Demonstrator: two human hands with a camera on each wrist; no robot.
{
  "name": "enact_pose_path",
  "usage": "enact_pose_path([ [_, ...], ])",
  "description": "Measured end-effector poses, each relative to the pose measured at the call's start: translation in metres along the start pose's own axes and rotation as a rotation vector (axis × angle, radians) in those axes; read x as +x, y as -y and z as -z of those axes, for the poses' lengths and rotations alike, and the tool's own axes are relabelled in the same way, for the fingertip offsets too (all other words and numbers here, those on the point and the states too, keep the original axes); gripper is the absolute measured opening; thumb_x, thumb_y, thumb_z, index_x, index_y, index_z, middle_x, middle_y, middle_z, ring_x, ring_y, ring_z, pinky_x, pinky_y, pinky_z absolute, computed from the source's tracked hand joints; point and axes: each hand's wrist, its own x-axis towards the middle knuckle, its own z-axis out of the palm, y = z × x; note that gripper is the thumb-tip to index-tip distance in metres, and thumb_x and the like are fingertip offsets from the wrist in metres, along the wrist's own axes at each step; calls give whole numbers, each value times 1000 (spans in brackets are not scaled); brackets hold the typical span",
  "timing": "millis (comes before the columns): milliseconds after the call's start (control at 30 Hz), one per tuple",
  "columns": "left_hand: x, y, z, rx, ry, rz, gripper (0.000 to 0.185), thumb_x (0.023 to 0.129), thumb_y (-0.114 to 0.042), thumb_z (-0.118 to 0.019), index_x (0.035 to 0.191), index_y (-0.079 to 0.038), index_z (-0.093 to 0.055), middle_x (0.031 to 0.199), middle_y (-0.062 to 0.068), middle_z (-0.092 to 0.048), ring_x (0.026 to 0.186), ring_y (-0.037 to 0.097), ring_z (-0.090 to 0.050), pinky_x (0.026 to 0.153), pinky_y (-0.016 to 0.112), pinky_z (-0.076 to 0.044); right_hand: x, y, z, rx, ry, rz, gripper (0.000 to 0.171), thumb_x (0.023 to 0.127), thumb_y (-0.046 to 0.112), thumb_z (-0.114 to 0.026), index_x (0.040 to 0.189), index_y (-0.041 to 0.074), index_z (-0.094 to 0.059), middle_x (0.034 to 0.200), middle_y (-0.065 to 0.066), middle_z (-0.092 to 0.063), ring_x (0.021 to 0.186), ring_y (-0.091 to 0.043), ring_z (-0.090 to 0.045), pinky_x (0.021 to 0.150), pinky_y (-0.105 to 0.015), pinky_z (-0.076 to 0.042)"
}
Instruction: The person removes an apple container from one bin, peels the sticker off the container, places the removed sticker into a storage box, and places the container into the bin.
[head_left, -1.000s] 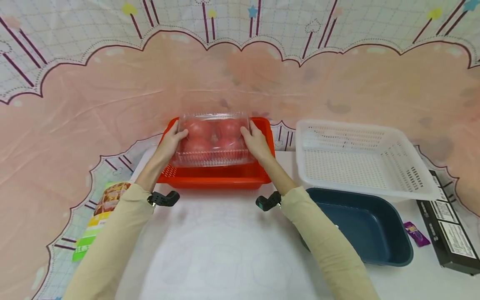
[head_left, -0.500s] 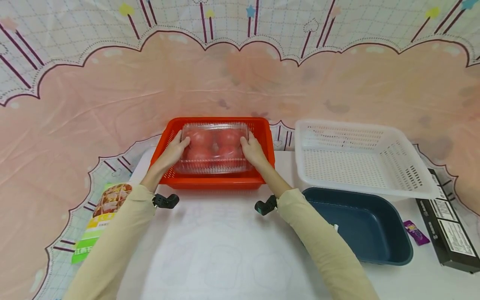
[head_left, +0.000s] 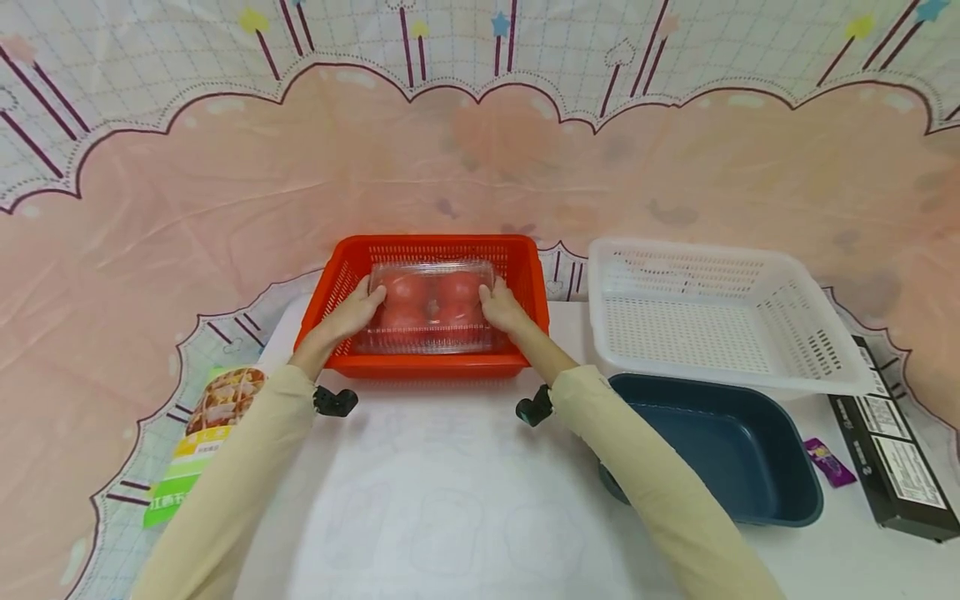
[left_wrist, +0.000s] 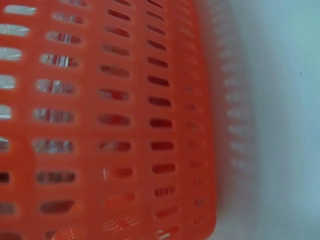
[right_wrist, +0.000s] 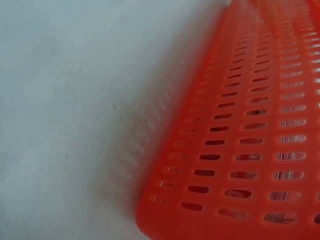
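Observation:
In the head view a clear plastic box of tomatoes (head_left: 433,310) lies inside the red slotted basket (head_left: 431,367). Its lid is closed over several round red fruits. My left hand (head_left: 358,312) grips the box's left side, thumb on top. On the opposite side my right hand (head_left: 501,307) holds it, thumb also over the lid edge. Both hands reach down within the basket's rim; the fingers under the box are hidden. Both wrist views are filled by the basket's outer wall (left_wrist: 115,120), and the clear box shows faintly through the slots. Neither hand appears there.
Right of the red basket stands a white perforated basket (head_left: 690,333). In front of it is a dark blue tub (head_left: 735,450), partly covered by the right sleeve. A purple packet (head_left: 829,462) and a long black box (head_left: 896,458) lie farther right. At left is a green-yellow food bag (head_left: 206,442).
Both hands have lowered the tomato box from above the back rim down into the red basket and slightly toward me. Both hands keep their hold on its sides.

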Motion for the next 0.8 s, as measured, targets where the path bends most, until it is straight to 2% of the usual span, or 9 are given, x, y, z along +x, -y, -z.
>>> enact_pose_path([
  [100, 0, 2, 0, 35, 25, 28, 72, 105, -41, -24, 153, -7, 17, 161, 23, -2, 144, 41, -15, 119, 60, -10, 2, -1, 0, -29, 5, 22, 57, 106, 29, -31, 152, 0, -13, 150, -24, -35, 139, -34, -37, 118, -49, -27],
  [233, 1, 2, 0, 40, 26, 40, 73, 105, -43, -25, 153, -8, 16, 160, 24, -8, 142, 42, -18, 118, 61, -11, 2, -1, 1, -15, 9, 18, 58, 106, 29, -32, 152, 0, -12, 148, -25, -36, 136, -35, -39, 117, -51, -28],
  [367, 2, 2, -1, 45, 11, 53, 72, 105, -44, -27, 154, -9, 13, 158, 22, -13, 140, 41, -22, 118, 61, -14, 3, -1, 1, -1, 10, 12, 58, 106, 31, -32, 152, 2, -13, 146, -23, -37, 133, -35, -41, 116, -52, -30],
  [600, 2, 2, -4, 135, -36, 69, 75, 103, -49, -26, 155, -7, 8, 158, 24, -18, 139, 43, -27, 117, 61, -17, 3, -2, 1, -1, -8, 26, 57, 106, 30, -30, 152, 0, -14, 146, -25, -37, 135, -34, -40, 116, -50, -30],
  [800, 0, 4, -2, 147, -38, 81, 76, 102, -52, -27, 155, -10, 8, 157, 24, -21, 137, 43, -30, 115, 63, -20, 4, -3, -2, 24, -12, 40, 53, 106, 30, -31, 150, 2, -20, 139, -24, -46, 128, -34, -48, 111, -50, -38],
])
